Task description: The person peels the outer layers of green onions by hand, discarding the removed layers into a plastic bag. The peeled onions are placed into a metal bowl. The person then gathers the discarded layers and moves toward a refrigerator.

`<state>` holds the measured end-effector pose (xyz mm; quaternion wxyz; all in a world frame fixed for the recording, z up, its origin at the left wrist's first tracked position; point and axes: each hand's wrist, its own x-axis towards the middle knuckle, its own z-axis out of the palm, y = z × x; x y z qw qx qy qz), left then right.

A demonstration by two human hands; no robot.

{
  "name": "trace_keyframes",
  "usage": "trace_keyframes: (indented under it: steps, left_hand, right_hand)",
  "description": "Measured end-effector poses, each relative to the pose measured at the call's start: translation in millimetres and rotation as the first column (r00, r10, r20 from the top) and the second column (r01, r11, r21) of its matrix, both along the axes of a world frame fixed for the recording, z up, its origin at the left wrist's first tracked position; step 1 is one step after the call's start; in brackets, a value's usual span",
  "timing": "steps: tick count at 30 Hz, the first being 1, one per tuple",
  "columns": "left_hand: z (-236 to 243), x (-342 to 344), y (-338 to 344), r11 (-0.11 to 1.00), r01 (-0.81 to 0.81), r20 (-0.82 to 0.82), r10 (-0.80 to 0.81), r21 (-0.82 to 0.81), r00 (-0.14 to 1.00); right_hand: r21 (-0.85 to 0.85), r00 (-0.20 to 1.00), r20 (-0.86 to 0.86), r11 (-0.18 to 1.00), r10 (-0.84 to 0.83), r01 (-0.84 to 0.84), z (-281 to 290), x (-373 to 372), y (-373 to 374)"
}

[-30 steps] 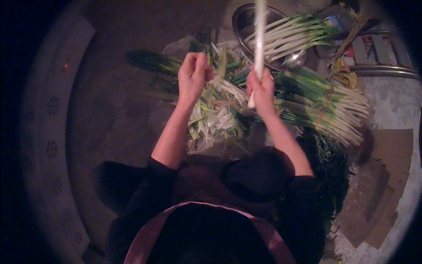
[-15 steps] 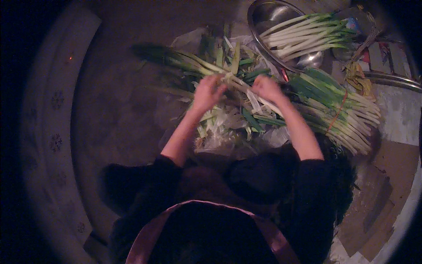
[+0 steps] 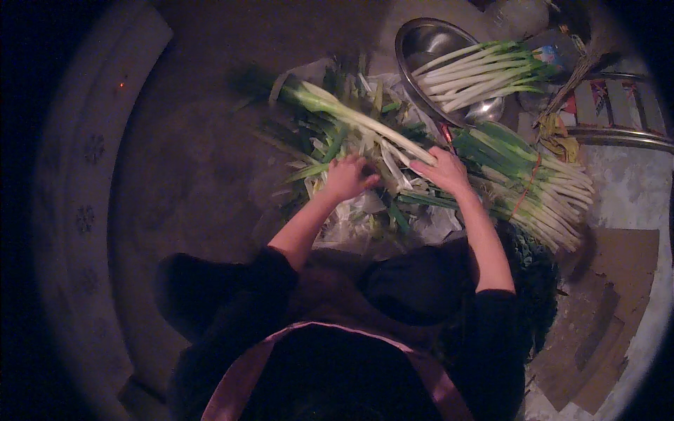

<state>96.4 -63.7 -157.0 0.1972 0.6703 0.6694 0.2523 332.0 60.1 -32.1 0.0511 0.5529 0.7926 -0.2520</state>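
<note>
Mid-trim by my read: left hand (image 3: 347, 177) curled down into leaf trimmings (image 3: 365, 210), grip contents unclear; long leek (image 3: 358, 119) lies diagonally above, right hand (image 3: 444, 170) lying flat at its white end, not clearly closed; next: firm hold; blue-labelled packet (image 3: 554, 55) top right beside steel bowl (image 3: 421, 42).

Floor left of the trimmings pile (image 3: 351, 175) is sitting wide open. Right of it, the tied leek bundle (image 3: 526, 182) and steel bowl (image 3: 435, 49) are crowding things.
</note>
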Motion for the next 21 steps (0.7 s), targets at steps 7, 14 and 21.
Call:
trace_keyframes:
  steps: [7, 14, 21]
  left_hand:
    - [74.5, 12.3, 41.1, 0.942, -0.335, 0.922, 0.152, -0.025, 0.357]
    - [137.5, 8.4, 32.7, 0.973, -0.217, 0.986, -0.035, 0.072, 0.165]
    - [179.0, 17.1, 17.7, 0.982, -0.137, 0.980, -0.107, 0.131, 0.167]
  right_hand:
    - [-0.052, 0.843, -0.530, 0.996, -0.088, 0.071, -23.0, 7.1, -66.5]
    - [-0.101, 0.695, -0.717, 0.995, -0.056, -0.024, 2.2, -48.9, -63.8]
    - [-0.118, 0.200, -0.975, 0.986, -0.093, -0.114, 125.2, -120.2, 1.6]
